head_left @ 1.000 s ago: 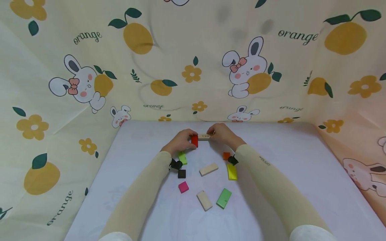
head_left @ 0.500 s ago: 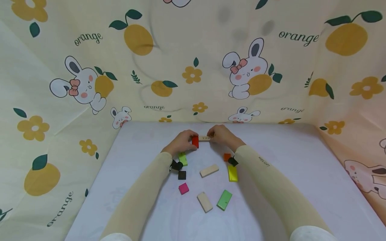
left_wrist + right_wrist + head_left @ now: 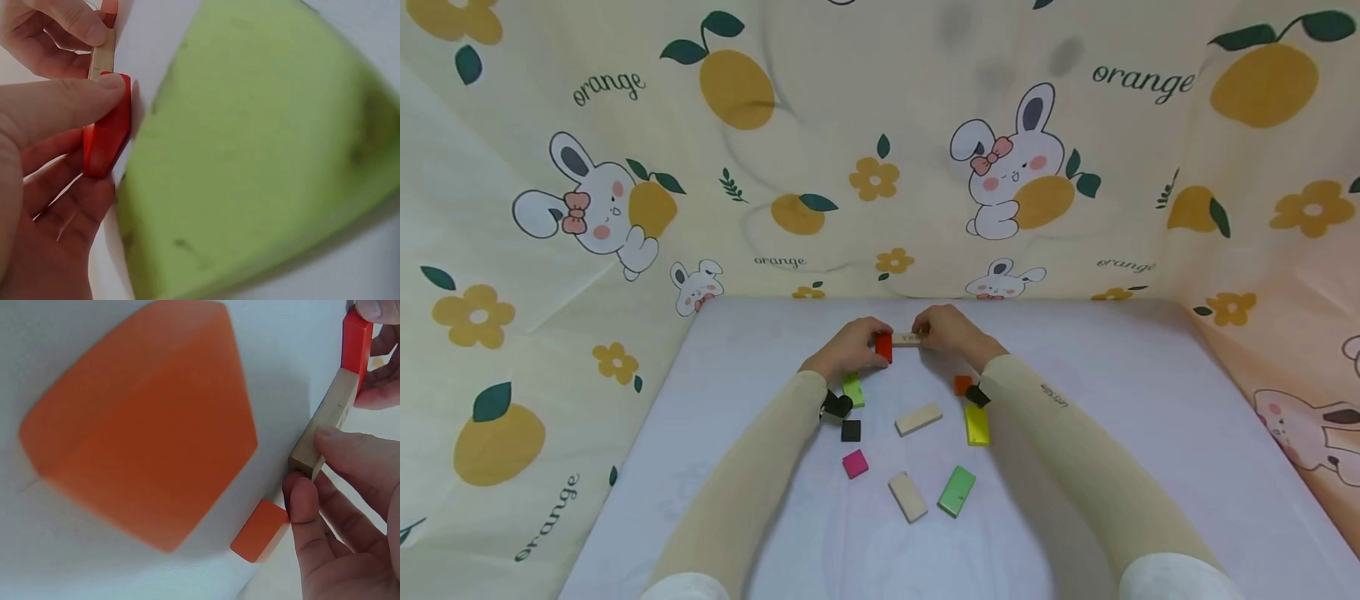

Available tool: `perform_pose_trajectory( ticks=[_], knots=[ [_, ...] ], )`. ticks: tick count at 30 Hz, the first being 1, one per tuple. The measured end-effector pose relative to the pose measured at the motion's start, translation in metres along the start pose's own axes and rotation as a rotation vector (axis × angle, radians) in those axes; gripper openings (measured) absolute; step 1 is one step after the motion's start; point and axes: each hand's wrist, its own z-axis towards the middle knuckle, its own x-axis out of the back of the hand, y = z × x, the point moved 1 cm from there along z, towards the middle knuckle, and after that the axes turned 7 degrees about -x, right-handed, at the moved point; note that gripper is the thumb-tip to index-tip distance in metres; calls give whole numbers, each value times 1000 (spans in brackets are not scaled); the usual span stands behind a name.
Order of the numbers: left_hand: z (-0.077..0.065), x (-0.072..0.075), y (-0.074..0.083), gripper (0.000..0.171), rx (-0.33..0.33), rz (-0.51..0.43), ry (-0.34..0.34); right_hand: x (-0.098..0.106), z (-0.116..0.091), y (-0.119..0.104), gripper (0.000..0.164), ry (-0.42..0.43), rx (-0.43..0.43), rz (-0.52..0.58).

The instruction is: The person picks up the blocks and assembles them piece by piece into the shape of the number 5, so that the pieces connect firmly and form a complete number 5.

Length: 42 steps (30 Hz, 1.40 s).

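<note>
My left hand (image 3: 850, 346) holds a red block (image 3: 883, 348) between thumb and fingers, at the far part of the table. A plain wooden block (image 3: 906, 340) with small dark markings touches the red block end-on. My right hand (image 3: 953, 332) pinches that wooden block near its right end; in the right wrist view the thumb (image 3: 350, 450) lies on its side. A small orange block (image 3: 259, 531) stands by the right fingertips, hidden behind the hand in the head view. Close under the left wrist lies a lime green block (image 3: 250, 150); a second orange block (image 3: 150, 425) lies under the right wrist.
Nearer on the white table (image 3: 737, 358) lie a black block (image 3: 851, 431), a pink block (image 3: 855, 464), a yellow block (image 3: 977, 426), a green block (image 3: 957, 492), a slanted wooden block (image 3: 918, 419) and another wooden block (image 3: 907, 497). A patterned cloth (image 3: 820, 150) hangs behind.
The head view has shifted slightly. Both hands keep their hold on the red and wooden blocks, with no clear movement between the blocks.
</note>
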Motion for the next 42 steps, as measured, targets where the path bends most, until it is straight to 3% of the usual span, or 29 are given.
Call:
perform_pose_trajectory(
  ticks=[7, 21, 37, 42],
  knots=[
    [1, 4, 3, 62, -13, -28, -4, 4, 0, -2, 21, 2, 11, -4],
    [3, 10, 8, 61, -16, 6, -16, 11, -3, -9, 21, -12, 1, 2],
    [0, 7, 5, 65, -29, -10, -44, 3, -3, -7, 24, -35, -39, 21],
    [-4, 7, 5, 71, -57, 67, -17, 9, -7, -4, 32, 1, -23, 38]
  ],
)
